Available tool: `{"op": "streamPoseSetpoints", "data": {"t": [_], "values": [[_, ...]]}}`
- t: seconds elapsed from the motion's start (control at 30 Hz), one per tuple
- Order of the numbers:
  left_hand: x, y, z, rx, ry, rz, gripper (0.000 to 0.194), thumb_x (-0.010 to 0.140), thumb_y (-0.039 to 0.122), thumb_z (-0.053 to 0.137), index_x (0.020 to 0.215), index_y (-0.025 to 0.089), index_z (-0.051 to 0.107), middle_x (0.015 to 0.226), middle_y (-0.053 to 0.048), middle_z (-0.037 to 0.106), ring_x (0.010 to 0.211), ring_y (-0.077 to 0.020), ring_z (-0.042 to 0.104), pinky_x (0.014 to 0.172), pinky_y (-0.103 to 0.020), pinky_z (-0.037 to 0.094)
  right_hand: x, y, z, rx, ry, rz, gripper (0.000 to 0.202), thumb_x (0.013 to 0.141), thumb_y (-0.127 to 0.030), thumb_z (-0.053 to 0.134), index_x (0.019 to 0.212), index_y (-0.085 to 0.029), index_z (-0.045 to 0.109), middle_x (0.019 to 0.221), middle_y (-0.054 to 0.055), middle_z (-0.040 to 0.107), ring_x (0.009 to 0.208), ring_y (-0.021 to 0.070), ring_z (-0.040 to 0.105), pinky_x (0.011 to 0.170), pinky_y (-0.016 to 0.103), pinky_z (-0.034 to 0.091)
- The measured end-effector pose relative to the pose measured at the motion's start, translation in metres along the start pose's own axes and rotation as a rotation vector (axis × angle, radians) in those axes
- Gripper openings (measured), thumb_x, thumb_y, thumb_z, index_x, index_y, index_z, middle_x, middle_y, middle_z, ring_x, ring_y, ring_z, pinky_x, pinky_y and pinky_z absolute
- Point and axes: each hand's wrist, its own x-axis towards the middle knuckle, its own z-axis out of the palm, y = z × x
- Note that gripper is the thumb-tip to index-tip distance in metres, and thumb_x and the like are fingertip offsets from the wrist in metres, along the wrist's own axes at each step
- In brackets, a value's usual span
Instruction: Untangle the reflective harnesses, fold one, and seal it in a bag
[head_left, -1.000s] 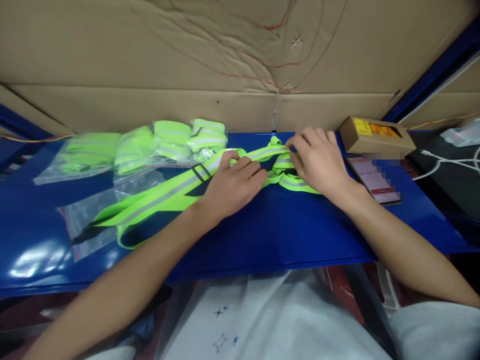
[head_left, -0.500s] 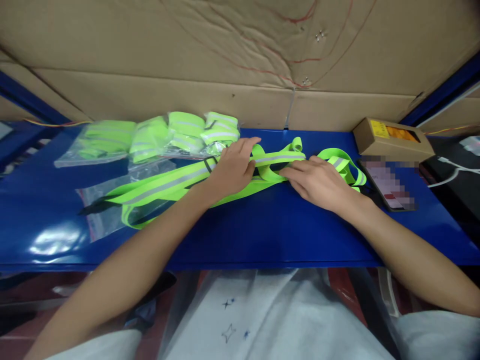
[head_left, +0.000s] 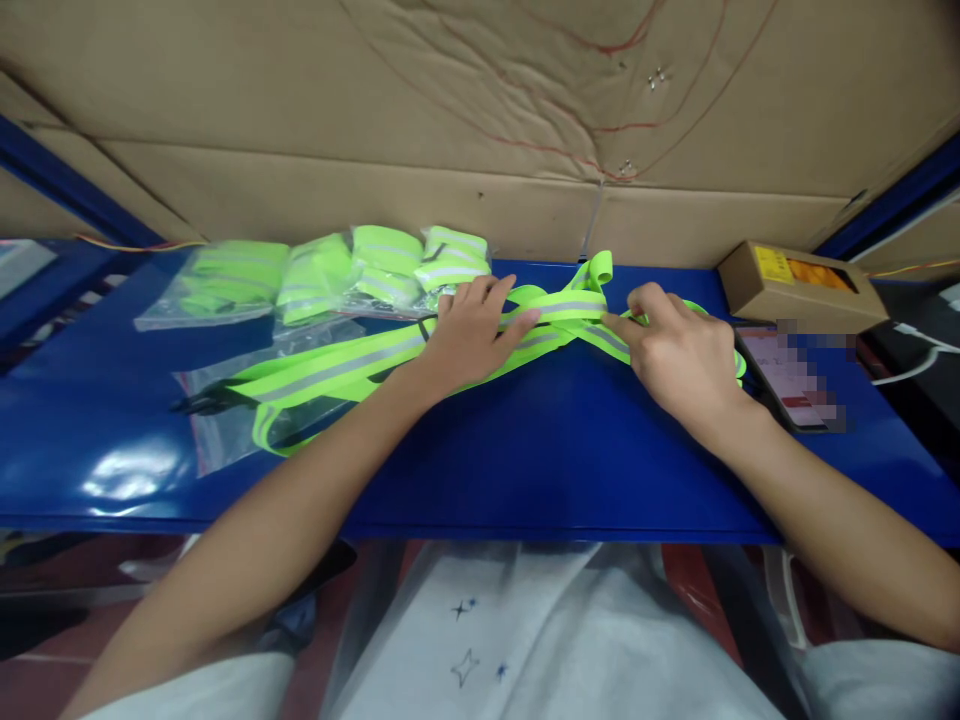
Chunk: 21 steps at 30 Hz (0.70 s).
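Observation:
Neon-green straps [head_left: 349,370] with a grey reflective stripe stretch across the blue table, looped and crossed near the middle. My left hand [head_left: 472,335] lies flat on them, fingers spread and thumb out to the right. Right of the crossing, my right hand [head_left: 671,345] has its fingers curled and pinched on the straps, its index fingertip at the strap end. More green loops are partly hidden behind that hand. A clear plastic bag [head_left: 214,440] lies under the straps' left end, beside a black buckle or strap piece [head_left: 210,398].
Several bagged green straps [head_left: 315,275] line the back left. A cardboard box [head_left: 802,285] with a yellow label stands at the back right, with a phone [head_left: 787,375] in front of it. The blue table [head_left: 525,470] ends close to my body; cardboard walls the back.
My right hand has moved right and its fingers have curled more. The straps between my hands now cross and lie flatter. The whole view has shifted slightly.

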Motion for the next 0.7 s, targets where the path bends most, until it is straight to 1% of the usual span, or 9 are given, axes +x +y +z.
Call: {"op": "streamPoseSetpoints", "data": {"t": [0.07,0.13,0.2,0.27,0.33,0.4,0.5,0.57,0.7], "values": [[0.003,-0.004,0.001,-0.007,0.009,-0.038,0.055,0.106,0.042,0.044,0.152,0.012,0.049,0.141,-0.02,0.062,0.131,-0.0365,0.055,0.112,-0.055,0.039,0.0,-0.001,-0.001,0.036,0.025,-0.016,0.035,0.106,-0.015,0.043,0.121,-0.022,0.074,0.132,0.011,0.066,0.092,0.0232,0.06,0.06,0.035,0.024],[0.005,-0.007,0.0,0.027,-0.001,-0.039,0.049,0.1,0.03,0.052,0.147,0.014,0.054,0.13,-0.017,0.068,0.122,-0.0347,0.06,0.106,-0.051,0.045,-0.001,-0.003,-0.001,0.057,0.037,-0.061,0.036,0.107,-0.014,0.042,0.125,-0.022,0.073,0.137,0.01,0.065,0.094,0.0226,0.06,0.061,0.035,0.025],[0.006,-0.007,-0.004,0.08,-0.017,-0.01,0.043,0.095,0.018,0.054,0.137,0.018,0.063,0.12,-0.014,0.07,0.11,-0.0317,0.065,0.095,-0.045,0.049,0.0,-0.004,-0.001,0.045,0.038,-0.127,0.039,0.107,-0.012,0.04,0.126,-0.023,0.072,0.133,0.009,0.067,0.092,0.022,0.06,0.062,0.035,0.026],[0.006,-0.005,-0.009,0.136,-0.033,0.027,0.034,0.092,0.01,0.051,0.118,0.02,0.071,0.114,-0.012,0.069,0.1,-0.0286,0.066,0.082,-0.039,0.05,0.0,-0.004,-0.002,0.01,0.015,-0.188,0.04,0.106,-0.011,0.039,0.126,-0.022,0.073,0.124,0.01,0.07,0.089,0.0219,0.06,0.063,0.036,0.028],[0.005,-0.003,-0.014,0.19,-0.037,0.054,0.029,0.091,0.006,0.048,0.101,0.019,0.073,0.11,-0.013,0.067,0.094,-0.0272,0.065,0.072,-0.036,0.048,0.001,-0.002,-0.003,-0.024,-0.047,-0.242,0.039,0.105,-0.01,0.041,0.121,-0.021,0.075,0.114,0.01,0.071,0.086,0.0224,0.06,0.064,0.036,0.03],[0.004,-0.001,-0.018,0.234,-0.04,0.064,0.028,0.091,0.005,0.047,0.093,0.018,0.071,0.109,-0.013,0.066,0.093,-0.027,0.065,0.069,-0.036,0.046,0.002,0.001,-0.003,-0.054,-0.132,-0.292,0.036,0.104,-0.011,0.043,0.117,-0.02,0.076,0.109,0.01,0.071,0.086,0.0236,0.06,0.065,0.036,0.031],[0.003,-0.001,-0.023,0.295,-0.065,0.038,0.03,0.091,0.002,0.045,0.098,0.016,0.07,0.111,-0.015,0.065,0.097,-0.0291,0.065,0.069,-0.037,0.046,-0.002,0.006,-0.001,-0.087,-0.224,-0.33,0.036,0.103,-0.01,0.045,0.12,-0.019,0.075,0.109,0.011,0.07,0.089,0.0263,0.063,0.068,0.038,0.036],[0.002,-0.001,-0.025,0.34,-0.109,0.012,0.031,0.091,0.002,0.044,0.102,0.015,0.07,0.113,-0.016,0.065,0.101,-0.0311,0.066,0.071,-0.038,0.047,-0.007,0.007,0.0,-0.079,-0.251,-0.34,0.038,0.101,-0.009,0.045,0.128,-0.017,0.071,0.111,0.011,0.071,0.095,0.028,0.065,0.075,0.039,0.041],[0.0,0.0,-0.029,0.375,-0.231,-0.035,0.032,0.093,0.005,0.044,0.111,0.013,0.07,0.116,-0.015,0.067,0.102,-0.032,0.068,0.078,-0.039,0.051,-0.024,0.006,-0.004,0.036,-0.249,-0.326,0.051,0.103,-0.012,0.045,0.153,-0.018,0.052,0.125,0.012,0.07,0.106,0.0301,0.067,0.091,0.044,0.048]]}}
